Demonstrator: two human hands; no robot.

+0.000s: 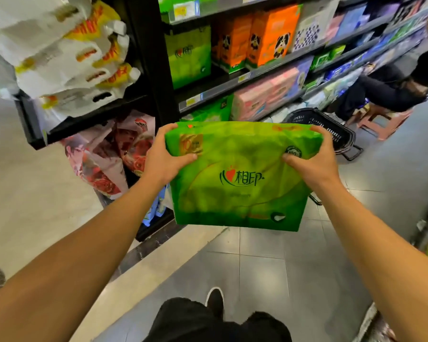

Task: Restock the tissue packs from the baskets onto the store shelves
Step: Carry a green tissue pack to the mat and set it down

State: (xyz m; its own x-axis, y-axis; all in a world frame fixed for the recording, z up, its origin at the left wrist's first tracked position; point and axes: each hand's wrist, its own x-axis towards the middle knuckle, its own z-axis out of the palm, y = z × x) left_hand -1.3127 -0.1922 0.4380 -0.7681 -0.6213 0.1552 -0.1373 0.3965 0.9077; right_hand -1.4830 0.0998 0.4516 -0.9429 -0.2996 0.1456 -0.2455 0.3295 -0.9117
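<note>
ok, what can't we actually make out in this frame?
Head view only:
- Black basket: its contents are hidden behind the green tissue pack and right hand.
- Left hand: its fingers are hidden behind the pack, so that part of the grip is unseen.
- Shelf price tags: too small and blurred to read.
- Seated person: cut off by the right edge.

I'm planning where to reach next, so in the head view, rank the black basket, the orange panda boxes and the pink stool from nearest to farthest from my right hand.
From the right hand:
1. Black basket, on the floor just beyond it.
2. Pink stool, on the floor, further right and back.
3. Orange panda boxes, up on the shelf, farthest.
</note>
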